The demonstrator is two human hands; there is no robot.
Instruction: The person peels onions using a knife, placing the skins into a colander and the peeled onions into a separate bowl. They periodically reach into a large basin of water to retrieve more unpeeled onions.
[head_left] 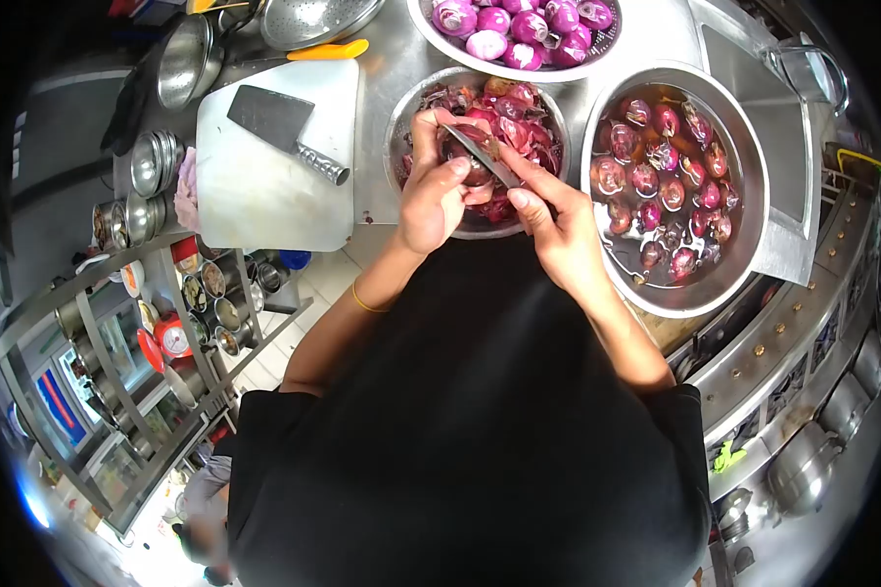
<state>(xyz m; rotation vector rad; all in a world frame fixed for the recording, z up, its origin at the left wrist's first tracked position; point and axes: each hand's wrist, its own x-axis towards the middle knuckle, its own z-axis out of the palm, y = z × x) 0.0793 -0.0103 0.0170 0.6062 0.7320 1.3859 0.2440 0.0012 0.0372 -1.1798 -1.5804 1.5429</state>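
My left hand (433, 191) grips a red onion (470, 166) over a steel bowl (401, 117) filled with onion skins. My right hand (556, 220) holds a small knife (485, 154) whose blade lies across the onion. Right of it stands a large steel bowl (754, 166) of water with several unpeeled red onions (656, 181). At the top a colander (519, 70) holds several peeled onions (519, 24).
A white cutting board (264, 191) with a cleaver (284, 127) lies to the left on the steel counter. Steel bowls and cups (152, 161) stand beyond it. A rack of jars and tins (196, 313) is lower left. A steel sink (773, 88) is at right.
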